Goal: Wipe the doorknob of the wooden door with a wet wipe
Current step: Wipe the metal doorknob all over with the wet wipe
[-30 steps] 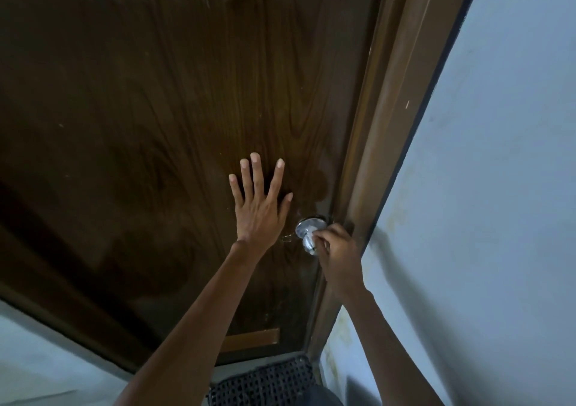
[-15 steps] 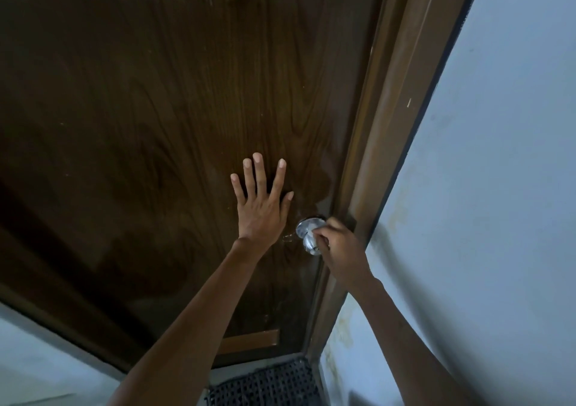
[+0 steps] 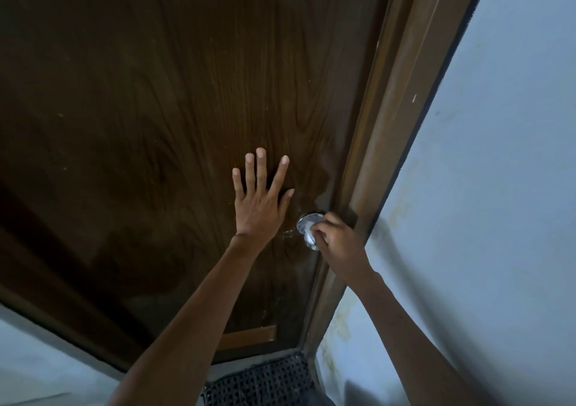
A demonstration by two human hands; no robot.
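Observation:
A dark brown wooden door [image 3: 162,119] fills most of the view. Its round silver doorknob [image 3: 307,229] sits near the door's right edge. My right hand [image 3: 339,243] curls around the knob from the right and holds a white wet wipe [image 3: 314,227] against it; only a small bit of the wipe shows between my fingers and the metal. My left hand [image 3: 260,197] lies flat on the door just left of the knob, fingers straight and spread, pointing up.
A brown door frame [image 3: 396,131] runs along the door's right side, with a pale blue-grey wall [image 3: 486,206] beyond it. A black woven mat [image 3: 265,380] lies on the floor at the door's foot. A small metal chain [image 3: 288,233] hangs left of the knob.
My right hand has shifted slightly around the knob, its wrist and forearm swinging a little to the right. My left hand stays flat on the door in the same spot.

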